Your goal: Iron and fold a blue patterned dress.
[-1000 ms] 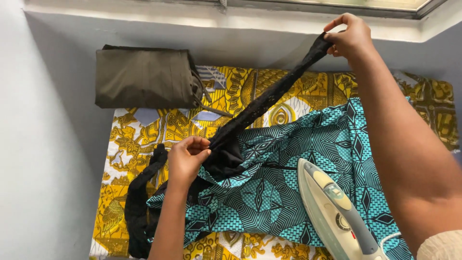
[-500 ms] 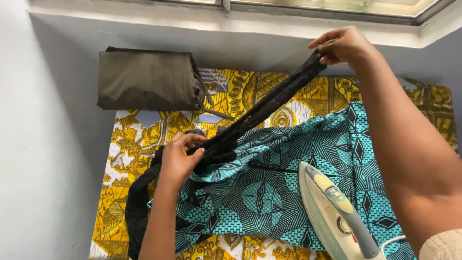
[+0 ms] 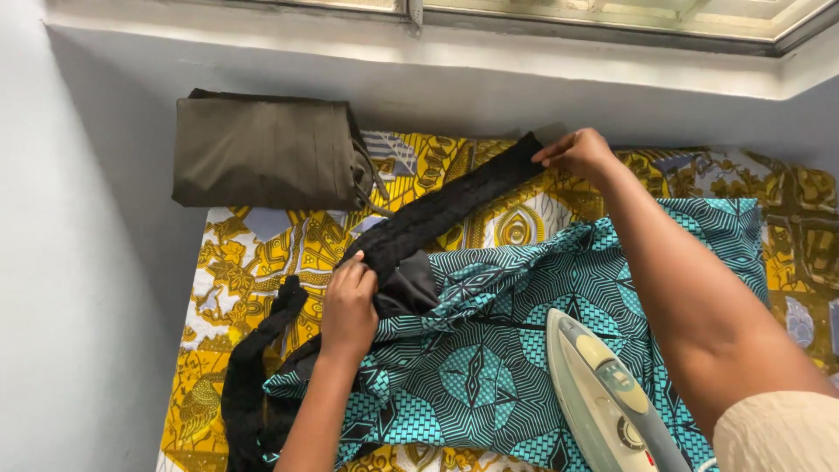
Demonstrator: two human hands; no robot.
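Note:
A black lace strap (image 3: 446, 205) of a teal patterned garment (image 3: 524, 332) lies stretched diagonally across the yellow patterned cloth (image 3: 262, 253) covering the surface. My right hand (image 3: 577, 156) pinches the strap's far end at the upper middle, low over the cloth. My left hand (image 3: 350, 306) presses down on the strap's near end where it joins the dark lining of the garment. A second black strap (image 3: 253, 376) trails off to the lower left.
A folded olive-brown cloth (image 3: 262, 149) lies at the back left against the wall. A pale iron (image 3: 607, 393) rests on the teal garment at the lower right. A window ledge (image 3: 524, 61) runs along the back; a grey wall (image 3: 79, 262) stands at the left.
My right hand has come down from high near the window ledge to the surface, laying the raised strap flat. My left hand shifted slightly and now presses down.

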